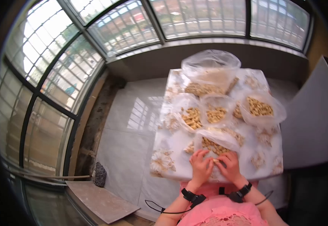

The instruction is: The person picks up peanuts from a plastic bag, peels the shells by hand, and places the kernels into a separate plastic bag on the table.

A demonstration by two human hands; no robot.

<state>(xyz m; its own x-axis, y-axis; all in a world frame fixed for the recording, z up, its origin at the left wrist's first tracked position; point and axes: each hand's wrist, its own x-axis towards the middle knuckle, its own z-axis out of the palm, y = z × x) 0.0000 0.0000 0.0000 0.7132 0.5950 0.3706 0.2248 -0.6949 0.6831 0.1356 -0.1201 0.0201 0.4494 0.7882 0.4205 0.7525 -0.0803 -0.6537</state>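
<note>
Pinching one small peanut [216, 161] b/w both hands rn, just off the table's [182, 165] near edge by the looks of it, at 6 o'clock from the front bag [224, 139]. The right hand [230, 165] is closing thumb and index on it from the 3 o'clock side. The left hand [201, 164] is bending its fingers in from 9, and afaict the tips are pressing the other end, tho it's too small/blurry to see the exact contact.

Tbh for a grip like this, imo you're wanting one end per hand, pads square on the shell, w/ a light, even squeeze. Squeezing harder on one side is probably asking for a slip. Working close to the bag's mouth is a good call too, bc any drop is likely landing on the table, not the lap.

Pale bits [189, 148] are lying at abt 10 o'clock from the left hand, can't tell what exactly, so I'd be minding those. The left wristband's [193, 196] cable [154, 205] is looping out at 8 o'clock, so keep it from snagging. More peanuts are sitting in the front bag at 12, fwiw, so reaching is staying short.
</note>
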